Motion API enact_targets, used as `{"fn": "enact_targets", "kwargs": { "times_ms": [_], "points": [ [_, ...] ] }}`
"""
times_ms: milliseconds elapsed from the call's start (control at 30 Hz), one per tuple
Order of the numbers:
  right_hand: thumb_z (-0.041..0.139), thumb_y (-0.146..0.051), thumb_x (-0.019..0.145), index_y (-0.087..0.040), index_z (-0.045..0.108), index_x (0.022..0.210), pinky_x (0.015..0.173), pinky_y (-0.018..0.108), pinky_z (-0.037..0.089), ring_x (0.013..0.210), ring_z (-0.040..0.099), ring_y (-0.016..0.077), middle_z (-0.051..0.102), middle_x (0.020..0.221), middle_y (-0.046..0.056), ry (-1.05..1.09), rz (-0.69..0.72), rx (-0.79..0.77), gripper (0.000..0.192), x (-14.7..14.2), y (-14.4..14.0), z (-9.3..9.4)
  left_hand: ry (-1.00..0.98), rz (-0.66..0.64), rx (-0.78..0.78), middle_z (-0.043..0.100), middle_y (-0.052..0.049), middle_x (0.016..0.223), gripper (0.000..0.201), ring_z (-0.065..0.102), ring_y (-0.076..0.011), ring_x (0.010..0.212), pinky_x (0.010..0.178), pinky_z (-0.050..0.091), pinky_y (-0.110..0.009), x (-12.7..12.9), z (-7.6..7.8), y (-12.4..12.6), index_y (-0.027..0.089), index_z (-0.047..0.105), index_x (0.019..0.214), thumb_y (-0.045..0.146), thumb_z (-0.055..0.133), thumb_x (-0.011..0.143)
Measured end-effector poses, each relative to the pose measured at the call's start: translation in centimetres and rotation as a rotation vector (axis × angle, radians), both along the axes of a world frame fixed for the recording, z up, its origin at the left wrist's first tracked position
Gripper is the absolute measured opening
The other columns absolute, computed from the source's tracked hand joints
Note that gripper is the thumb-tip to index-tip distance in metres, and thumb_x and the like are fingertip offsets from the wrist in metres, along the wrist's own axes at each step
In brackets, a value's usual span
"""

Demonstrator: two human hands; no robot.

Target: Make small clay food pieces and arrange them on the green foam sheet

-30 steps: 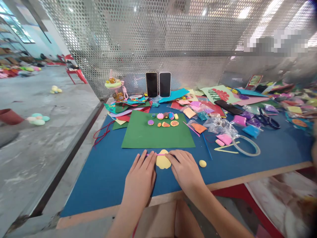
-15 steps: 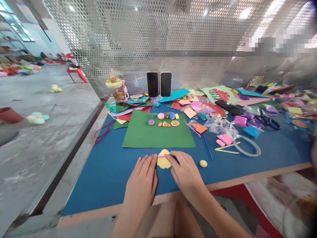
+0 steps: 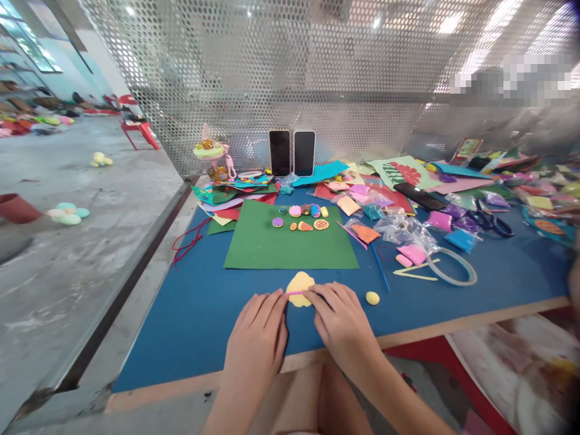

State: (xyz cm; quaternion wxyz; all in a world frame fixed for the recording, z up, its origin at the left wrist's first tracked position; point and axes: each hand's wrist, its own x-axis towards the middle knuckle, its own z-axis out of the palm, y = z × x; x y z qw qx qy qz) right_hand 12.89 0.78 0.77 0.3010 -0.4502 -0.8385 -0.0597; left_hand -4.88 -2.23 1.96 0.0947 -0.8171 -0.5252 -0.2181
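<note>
Hands meet low on the blue tabletop [image 3: 190, 314]: the left hand [image 3: 260, 335] and right hand [image 3: 342, 323] each pinch one end of a thin pink clay strip [image 3: 295, 293], fingers clamped on it, stretched across the near edge of a flat yellow clay piece [image 3: 299, 285]. A small yellow clay ball [image 3: 372, 298] lies just right; a green sheet [image 3: 290, 244] sits beyond

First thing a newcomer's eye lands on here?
Both hands, left hand and right hand, at the near edge of the blue table, pressing a thin pink stick across a flat yellow clay piece. Behind it lies a green sheet carrying small clay figures.
</note>
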Motion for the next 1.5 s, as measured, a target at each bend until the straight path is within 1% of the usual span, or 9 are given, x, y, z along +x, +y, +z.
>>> {"fn": "enact_targets", "kwargs": {
  "times_ms": [300, 400, 533, 767, 1000, 1200, 1367, 1433, 1500],
  "points": [
    [0.042, -0.004, 0.083, -0.019, 0.064, 0.105, 0.094, 0.035, 0.039, 0.091, 0.059, 0.0161, 0.068, 0.099, 0.004, 0.064, 0.020, 0.004, 0.034, 0.1, -1.3, 0.5, -0.007, -0.002, 0.029, 0.067, -0.008, 0.112, 0.033, 0.061, -0.0229, 0.100, 0.094, 0.048, -0.047, 0.1, 0.3, -1.0, 0.012, 0.058, 0.115, 0.013, 0.040, 0.088],
    [0.042, -0.004, 0.084, -0.019, 0.063, 0.107, 0.095, 0.034, 0.038, 0.092, 0.059, 0.0155, 0.068, 0.099, 0.004, 0.051, 0.023, -0.008, 0.035, 0.0, -1.5, 0.3, 0.018, 0.008, 0.036, 0.067, -0.008, 0.112, 0.034, 0.061, -0.0226, 0.100, 0.094, 0.048, -0.045, 0.2, 0.3, -1.0, 0.012, 0.057, 0.117, 0.013, 0.040, 0.088],
    [0.039, -0.003, 0.084, -0.020, 0.065, 0.102, 0.094, 0.034, 0.039, 0.088, 0.060, 0.0147, 0.069, 0.093, 0.004, 0.130, -0.008, 0.046, 0.036, -0.3, -1.4, -0.2, 0.039, 0.012, 0.053, 0.066, -0.008, 0.110, 0.034, 0.061, -0.0222, 0.099, 0.094, 0.049, -0.044, 0.4, 0.3, -1.1, 0.013, 0.058, 0.116, 0.014, 0.040, 0.088],
    [0.040, -0.003, 0.085, -0.020, 0.065, 0.101, 0.094, 0.032, 0.039, 0.087, 0.061, 0.0132, 0.068, 0.091, 0.002, 0.116, 0.050, 0.011, 0.034, 0.0, -1.6, 0.3, 0.029, 0.009, 0.097, 0.065, -0.010, 0.107, 0.030, 0.057, -0.0262, 0.105, 0.089, 0.050, -0.044, 0.2, 0.2, -1.5, 0.011, 0.061, 0.110, 0.013, 0.041, 0.087],
    [0.041, -0.009, 0.091, -0.020, 0.067, 0.096, 0.078, 0.030, 0.042, 0.081, 0.059, 0.0153, 0.068, 0.086, 0.004, 0.210, -0.002, 0.038, 0.028, -0.4, -1.3, -0.3, 0.017, -0.005, 0.078, 0.065, -0.009, 0.107, 0.030, 0.058, -0.0243, 0.101, 0.091, 0.047, -0.046, 0.1, 0.2, -1.8, 0.014, 0.060, 0.110, 0.012, 0.040, 0.088],
    [0.046, -0.007, 0.089, -0.019, 0.065, 0.096, 0.068, 0.028, 0.042, 0.077, 0.059, 0.0158, 0.067, 0.082, 0.003, 0.055, 0.046, -0.011, 0.024, -0.2, -0.3, 0.1, 0.003, -0.031, 0.117, 0.063, -0.010, 0.113, 0.033, 0.054, -0.0242, 0.109, 0.095, 0.044, -0.043, 0.4, 0.4, -2.3, 0.011, 0.056, 0.117, 0.010, 0.043, 0.087],
    [0.045, -0.005, 0.087, -0.015, 0.063, 0.102, 0.062, 0.029, 0.046, 0.075, 0.059, 0.0185, 0.067, 0.085, 0.006, 0.000, 0.068, -0.069, 0.026, -0.5, -0.3, 0.2, -0.076, -0.096, 0.186, 0.060, -0.009, 0.118, 0.038, 0.049, -0.0230, 0.118, 0.102, 0.039, -0.039, 0.3, 1.3, -2.9, 0.012, 0.054, 0.120, 0.004, 0.046, 0.083],
    [0.041, -0.004, 0.087, -0.014, 0.062, 0.105, 0.064, 0.028, 0.049, 0.078, 0.059, 0.0183, 0.067, 0.089, 0.008, 0.047, 0.095, -0.110, 0.029, -0.4, -0.3, 0.2, -0.113, -0.132, 0.198, 0.060, -0.009, 0.116, 0.040, 0.050, -0.0217, 0.117, 0.103, 0.038, -0.037, 0.0, 2.2, -2.6, 0.013, 0.055, 0.119, 0.001, 0.046, 0.082],
    [0.036, -0.002, 0.088, -0.015, 0.060, 0.108, 0.069, 0.027, 0.051, 0.081, 0.059, 0.0173, 0.065, 0.092, 0.008, 0.131, 0.109, -0.123, 0.033, 0.4, -0.2, 0.5, -0.151, -0.146, 0.188, 0.059, -0.008, 0.116, 0.038, 0.050, -0.0200, 0.116, 0.102, 0.039, -0.035, -0.4, 3.5, -1.2, 0.015, 0.055, 0.118, 0.003, 0.046, 0.083]
  ]
}}
